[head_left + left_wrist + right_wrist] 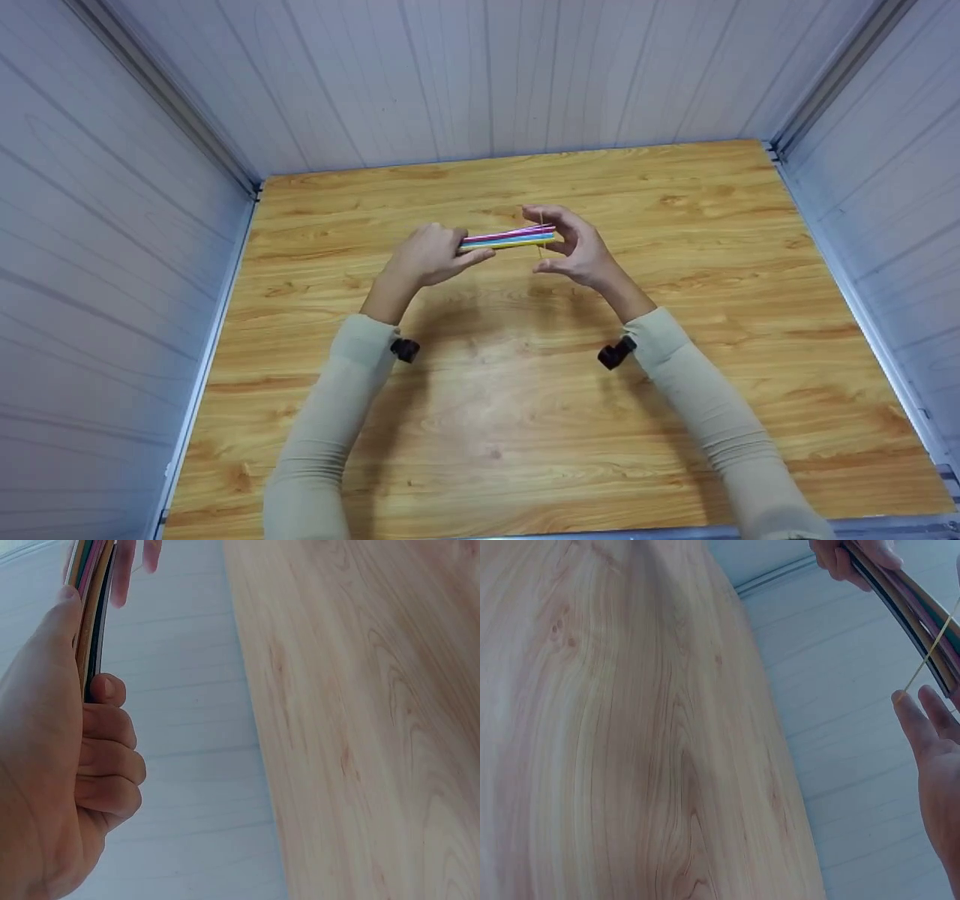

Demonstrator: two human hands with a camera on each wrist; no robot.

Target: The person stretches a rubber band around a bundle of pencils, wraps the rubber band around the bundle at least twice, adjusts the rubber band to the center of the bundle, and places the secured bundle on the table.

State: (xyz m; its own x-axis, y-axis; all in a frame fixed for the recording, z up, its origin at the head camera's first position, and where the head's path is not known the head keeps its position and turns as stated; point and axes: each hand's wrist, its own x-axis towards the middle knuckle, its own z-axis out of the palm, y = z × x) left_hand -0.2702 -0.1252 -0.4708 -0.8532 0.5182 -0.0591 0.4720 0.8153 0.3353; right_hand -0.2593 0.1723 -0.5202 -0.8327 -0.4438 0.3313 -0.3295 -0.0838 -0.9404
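Observation:
A bundle of long thin coloured strips, with yellow, blue, pink and white among them, is held up above the table. My left hand grips its left end, thumb along the near side; in the left wrist view the fingers of that hand curl beneath it. Around the other end my right hand spreads its fingers and thumb wide. A thin yellowish rubber band stretches taut across the right fingertips, and the free end of the bundle lies within its span.
The wood-grain table lies below both hands. Pale panelled walls enclose it at the back and both sides, with metal edging along the left. A small black camera is worn on the left wrist and another black camera on the right.

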